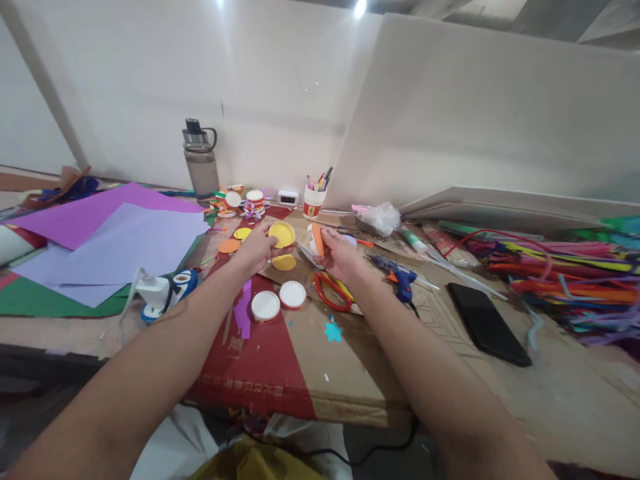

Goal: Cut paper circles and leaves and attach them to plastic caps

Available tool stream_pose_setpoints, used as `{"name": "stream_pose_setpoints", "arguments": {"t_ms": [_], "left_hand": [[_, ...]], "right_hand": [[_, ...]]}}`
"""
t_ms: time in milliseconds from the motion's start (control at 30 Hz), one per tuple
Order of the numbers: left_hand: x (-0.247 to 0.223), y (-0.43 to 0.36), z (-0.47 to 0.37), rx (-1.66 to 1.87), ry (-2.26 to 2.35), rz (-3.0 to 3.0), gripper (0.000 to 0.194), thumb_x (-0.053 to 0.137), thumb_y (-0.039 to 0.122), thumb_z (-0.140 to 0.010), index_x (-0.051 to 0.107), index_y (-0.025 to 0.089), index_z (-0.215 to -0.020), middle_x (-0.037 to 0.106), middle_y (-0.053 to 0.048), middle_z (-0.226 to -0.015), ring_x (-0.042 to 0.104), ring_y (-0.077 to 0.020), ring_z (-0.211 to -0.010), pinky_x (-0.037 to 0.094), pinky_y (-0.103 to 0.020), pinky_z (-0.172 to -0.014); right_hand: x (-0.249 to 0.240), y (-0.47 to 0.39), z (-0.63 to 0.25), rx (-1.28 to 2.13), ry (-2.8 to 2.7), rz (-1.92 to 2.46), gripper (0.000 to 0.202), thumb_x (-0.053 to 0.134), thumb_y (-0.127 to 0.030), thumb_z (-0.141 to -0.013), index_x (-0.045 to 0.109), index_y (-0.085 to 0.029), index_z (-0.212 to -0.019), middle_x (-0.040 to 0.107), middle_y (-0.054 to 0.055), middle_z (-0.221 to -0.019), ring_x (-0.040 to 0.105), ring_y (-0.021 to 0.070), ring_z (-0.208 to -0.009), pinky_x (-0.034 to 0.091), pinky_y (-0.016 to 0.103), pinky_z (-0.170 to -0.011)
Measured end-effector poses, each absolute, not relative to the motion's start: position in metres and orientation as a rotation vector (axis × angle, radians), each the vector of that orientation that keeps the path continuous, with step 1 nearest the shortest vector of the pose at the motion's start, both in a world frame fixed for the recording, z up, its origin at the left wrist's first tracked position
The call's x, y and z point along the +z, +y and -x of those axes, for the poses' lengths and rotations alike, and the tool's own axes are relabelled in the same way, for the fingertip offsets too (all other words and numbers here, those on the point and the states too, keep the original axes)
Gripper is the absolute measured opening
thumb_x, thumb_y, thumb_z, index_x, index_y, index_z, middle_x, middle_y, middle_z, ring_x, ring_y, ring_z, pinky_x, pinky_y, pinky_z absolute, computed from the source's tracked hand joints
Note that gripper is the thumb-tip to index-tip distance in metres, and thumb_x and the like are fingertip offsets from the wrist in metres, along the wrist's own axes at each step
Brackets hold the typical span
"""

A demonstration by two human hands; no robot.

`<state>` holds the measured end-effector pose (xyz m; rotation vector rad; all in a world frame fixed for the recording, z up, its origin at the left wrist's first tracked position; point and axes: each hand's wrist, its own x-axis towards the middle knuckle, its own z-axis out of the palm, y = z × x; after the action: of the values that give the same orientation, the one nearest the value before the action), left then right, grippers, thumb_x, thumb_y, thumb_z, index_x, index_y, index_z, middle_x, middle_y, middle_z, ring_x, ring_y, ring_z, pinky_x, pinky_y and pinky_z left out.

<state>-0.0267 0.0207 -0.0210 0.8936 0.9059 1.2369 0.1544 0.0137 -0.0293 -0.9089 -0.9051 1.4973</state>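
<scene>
There is a small gap between the yellow lid [283,235] in the left hand [257,252] and the orange piece [317,240] in the right hand [343,255]. Red scissors [325,302] lie just below the right hand, in the way. Two round white lids [266,307] sit beside the left arm. A hand can slide over the cardboard [355,373] nearer than the blue star [333,331]. The glue gun [403,285] and phone [487,323] leave a gap. Behind, the pen cup [314,203] and wall [280,100] block.

Two caps [265,307] lie on cardboard [360,373], left of scissors [334,307]; phone [487,323] farther right; behind, seemingly a clock [287,198].
</scene>
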Motion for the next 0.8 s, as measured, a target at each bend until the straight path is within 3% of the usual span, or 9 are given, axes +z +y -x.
{"name": "stream_pose_setpoints", "arguments": {"t_ms": [167, 367, 533, 667, 800], "left_hand": [[-0.016, 0.011, 0.019, 1.169, 0.913, -0.943, 0.036, 0.054, -0.006, -0.068, 0.058, 0.013, -0.098, 0.07, -0.009, -0.1, 0.073, -0.0222, -0.088, 0.064, -0.044, -0.078], [-0.02, 0.011, 0.016, 1.108, 0.903, -0.996, 0.042, 0.053, -0.005, -0.07, 0.062, 0.014, -0.107, 0.072, -0.008, -0.101, 0.072, -0.0185, -0.083, 0.064, -0.038, -0.077], [-0.015, 0.007, 0.016, 1.051, 0.812, -1.016, 0.039, 0.059, 0.0, -0.073, 0.067, 0.013, -0.108, 0.074, -0.011, -0.103, 0.072, -0.0208, -0.092, 0.063, -0.04, -0.083], [-0.011, 0.006, 0.017, 1.053, 0.766, -0.948, 0.044, 0.053, -0.002, -0.073, 0.067, 0.01, -0.112, 0.075, -0.013, -0.098, 0.073, -0.0229, -0.09, 0.063, -0.046, -0.085], [-0.013, 0.009, 0.02, 1.001, 0.707, -0.901, 0.049, 0.052, -0.001, -0.074, 0.065, 0.011, -0.119, 0.075, -0.013, -0.098, 0.074, -0.0228, -0.088, 0.062, -0.048, -0.087]], "right_hand": [[-0.032, 0.016, -0.153, 1.418, -1.033, 0.891, 0.026, 0.072, -0.034, -0.078, 0.062, -0.024, -0.101, 0.068, -0.001, -0.087, 0.061, 0.0102, -0.064, 0.05, 0.02, -0.05], [-0.035, 0.013, -0.154, 1.202, -1.427, 0.905, 0.071, 0.085, -0.031, -0.059, 0.057, -0.024, -0.124, 0.067, 0.005, -0.118, 0.065, 0.0194, -0.1, 0.055, 0.031, -0.086], [-0.028, 0.006, -0.156, 0.889, -1.681, 0.972, 0.065, 0.076, -0.024, -0.064, 0.06, -0.022, -0.126, 0.064, 0.006, -0.125, 0.06, 0.0225, -0.112, 0.047, 0.038, -0.101], [-0.03, 0.01, -0.156, 0.972, -1.585, 0.972, 0.05, 0.068, -0.024, -0.069, 0.064, -0.024, -0.119, 0.066, 0.004, -0.119, 0.062, 0.0191, -0.099, 0.052, 0.035, -0.09], [-0.035, 0.015, -0.155, 1.079, -1.423, 1.025, 0.053, 0.072, -0.025, -0.066, 0.062, -0.024, -0.118, 0.068, 0.002, -0.097, 0.063, 0.0167, -0.079, 0.053, 0.032, -0.073]]}}
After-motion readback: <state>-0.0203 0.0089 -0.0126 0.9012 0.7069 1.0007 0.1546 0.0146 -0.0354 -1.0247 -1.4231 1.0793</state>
